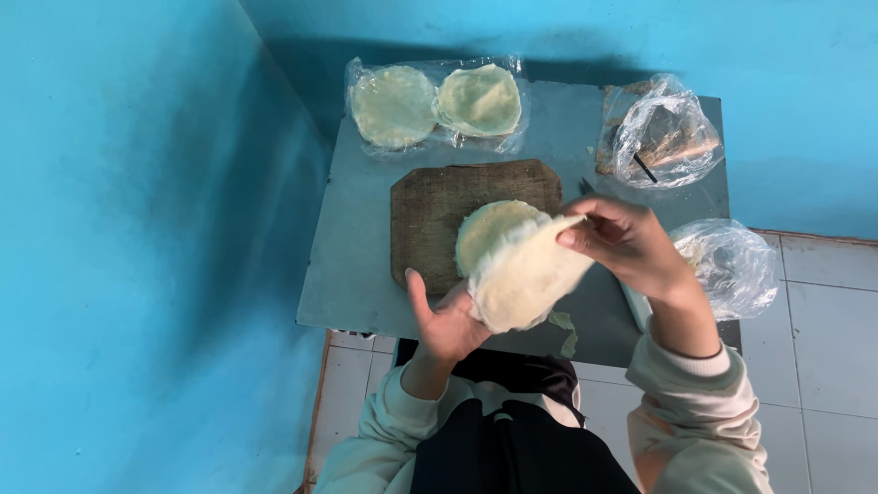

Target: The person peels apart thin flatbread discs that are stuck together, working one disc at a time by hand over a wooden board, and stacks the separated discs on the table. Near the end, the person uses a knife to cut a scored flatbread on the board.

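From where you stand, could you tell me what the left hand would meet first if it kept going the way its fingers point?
The left hand points away from the body; past the flatbread it holds, it would likely meet the wooden board first, though depth is unclear.

Three clear plastic packages lie on the grey tabletop (366,284). A flat transparent bag (437,103) holding two pale round flatbreads side by side lies along the far edge toward the far left corner. A crumpled clear bag (660,131) with brownish scraps inside sits at the far right corner, and another crumpled clear bag (732,265) bulges over the right edge, nearer the person.
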